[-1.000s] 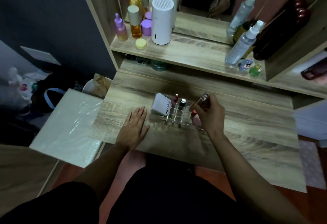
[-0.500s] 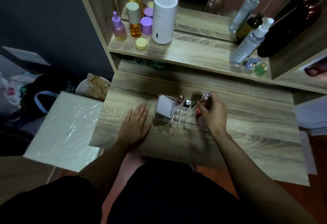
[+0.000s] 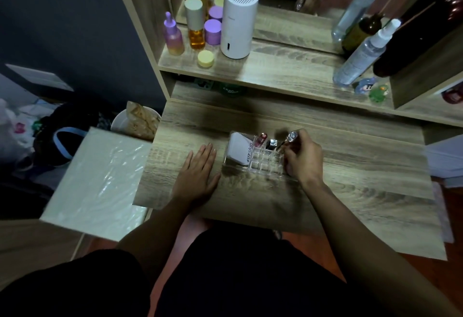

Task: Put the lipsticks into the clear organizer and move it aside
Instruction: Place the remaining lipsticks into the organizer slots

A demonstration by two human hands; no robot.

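Note:
A clear organizer point(image 3: 260, 166) with small square cells stands on the wooden desk point(image 3: 350, 171). A white tube point(image 3: 239, 150) lies in its left part. A red lipstick point(image 3: 260, 139) and a dark, silver-topped lipstick point(image 3: 271, 144) stand upright in its back cells. My right hand point(image 3: 302, 157) is at the organizer's right end, shut on a silver-capped lipstick point(image 3: 289, 139) that leans over the right cells. My left hand point(image 3: 198, 175) lies flat and open on the desk, just left of the organizer.
On the shelf above stand purple and orange bottles point(image 3: 193, 28), a white cylinder point(image 3: 239, 21), spray bottles point(image 3: 363, 53) and a dark bottle. A mirror is behind them. A plastic-wrapped white box point(image 3: 97, 181) and a bin point(image 3: 136, 123) are left of the desk.
My right hand has brought the silver-capped lipstick lower and closer over the organizer's right cells. My left hand stays flat on the desk. The view has shifted slightly.

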